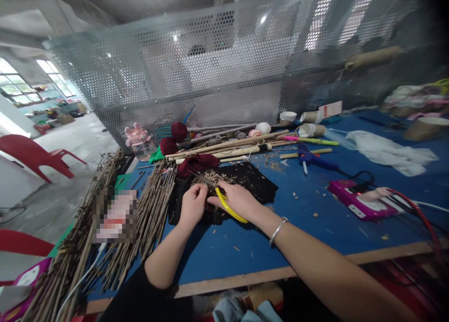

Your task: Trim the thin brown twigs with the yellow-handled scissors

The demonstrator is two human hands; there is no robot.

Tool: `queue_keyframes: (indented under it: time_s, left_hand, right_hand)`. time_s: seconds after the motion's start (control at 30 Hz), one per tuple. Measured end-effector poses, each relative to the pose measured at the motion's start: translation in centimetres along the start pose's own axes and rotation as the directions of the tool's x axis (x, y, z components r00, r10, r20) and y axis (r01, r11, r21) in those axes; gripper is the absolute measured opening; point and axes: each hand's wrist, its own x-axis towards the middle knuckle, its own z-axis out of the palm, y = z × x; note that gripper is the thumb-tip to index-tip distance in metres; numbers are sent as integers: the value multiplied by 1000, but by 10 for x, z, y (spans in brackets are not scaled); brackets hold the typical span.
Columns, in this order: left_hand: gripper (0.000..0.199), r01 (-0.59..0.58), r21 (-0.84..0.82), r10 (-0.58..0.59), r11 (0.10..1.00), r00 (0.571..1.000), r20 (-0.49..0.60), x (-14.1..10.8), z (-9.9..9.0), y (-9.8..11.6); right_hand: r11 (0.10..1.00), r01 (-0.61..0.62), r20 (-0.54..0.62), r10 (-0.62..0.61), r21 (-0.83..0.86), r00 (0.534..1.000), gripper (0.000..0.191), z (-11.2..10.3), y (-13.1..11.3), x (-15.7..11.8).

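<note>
Yellow-handled scissors [229, 207] are in my right hand [239, 201], their dark blades pointing up and left. Close beside it, my left hand [194, 201] is closed in a pinch above a black cloth [261, 184]; what its fingers hold is too small to make out. Small tan clippings [219, 176] lie scattered on the cloth around the blades. A dark red cloth [198, 164] lies at the back edge of the black one.
Bundled twigs [150, 209] lie left of the hands. Long sticks [228, 146] lie behind. To the right are a blue glue gun [315, 159], a purple power strip [363, 202] and white plastic [393, 151]. A perforated metal screen [196, 78] stands behind the table.
</note>
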Motion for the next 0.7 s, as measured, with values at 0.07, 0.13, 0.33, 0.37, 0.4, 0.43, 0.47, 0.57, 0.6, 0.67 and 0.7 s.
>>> queue_keyframes:
  time_s: [0.07, 0.13, 0.33, 0.37, 0.4, 0.43, 0.47, 0.57, 0.6, 0.67, 0.7]
  left_hand:
    - [27, -78, 53, 80, 996, 996, -37, 0, -1, 0]
    - [28, -135, 106, 140, 985, 989, -40, 1, -2, -1]
    - [27, -177, 128, 179, 976, 984, -5, 1, -2, -2]
    - [27, -177, 127, 180, 976, 984, -8, 1, -2, -1]
    - [27, -183, 130, 186, 974, 983, -11, 0, -2, -1]
    - [27, -194, 138, 199, 971, 980, -20, 0, -2, 0]
    - [27, -208, 149, 214, 967, 976, -26, -1, -2, 0]
    - [26, -243, 172, 253, 955, 967, -38, -2, -3, 2]
    - [26, -245, 173, 256, 954, 966, -39, -2, -3, 2]
    - [26, -244, 174, 256, 954, 965, -48, -2, -4, 3]
    - [27, -243, 175, 256, 954, 965, -56, -2, -4, 3]
  right_hand:
    - [1000, 14, 5, -14, -12, 1000, 54, -1, -1, -1]
    - [999, 42, 9, -42, 3, 999, 59, -1, -2, -2]
    - [991, 121, -27, -119, 63, 992, 67, 2, 0, -3]
    - [990, 125, -31, -123, 63, 992, 67, 3, 0, -3]
    - [990, 128, -39, -126, 62, 991, 67, 4, -1, -3]
    - [989, 130, -46, -128, 63, 991, 66, 4, -2, -3]
    - [989, 130, -54, -126, 66, 990, 64, 5, -3, -3]
    - [992, 106, -67, -101, 75, 993, 56, 7, -7, -4]
    - [993, 95, -67, -90, 73, 994, 54, 7, -8, -4]
    - [995, 81, -68, -77, 61, 995, 52, 8, -10, -5]
    - [995, 80, -68, -76, 55, 995, 51, 9, -10, -5]
